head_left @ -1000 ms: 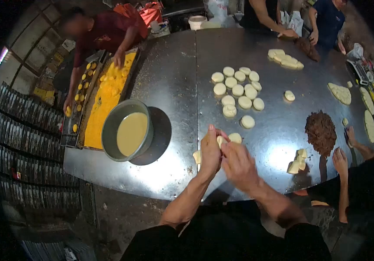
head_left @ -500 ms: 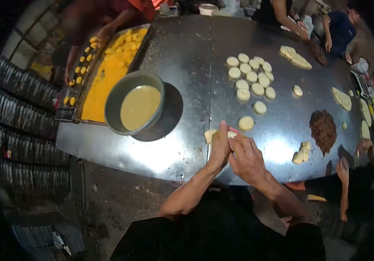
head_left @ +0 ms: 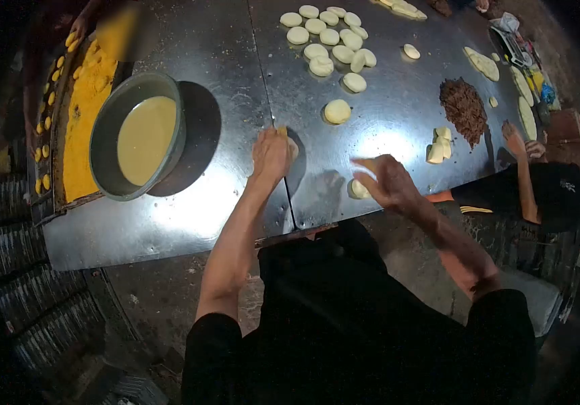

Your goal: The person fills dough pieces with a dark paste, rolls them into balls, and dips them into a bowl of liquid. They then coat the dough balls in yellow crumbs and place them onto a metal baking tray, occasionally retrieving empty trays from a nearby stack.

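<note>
Steel table point(head_left: 236, 223) | left hand point(head_left: 269, 154) grips dough piece point(head_left: 290, 143) | right hand point(head_left: 385, 181) loosely open above dough lump point(head_left: 357, 190)

The left hand point(head_left: 269, 154) is spread over a small dough piece point(head_left: 288, 143) on the metal table point(head_left: 236, 61). Only a pale yellow bit of this piece peeks out at the top and right of the hand. It lies near the front edge of the table, right by the seam down the middle. The right hand point(head_left: 385, 181) is lifted a little, with a bit of dough at its fingertips. Just under it lies a dough lump point(head_left: 357, 190), pale, round and small, flat on the table very close to the front edge.
</note>
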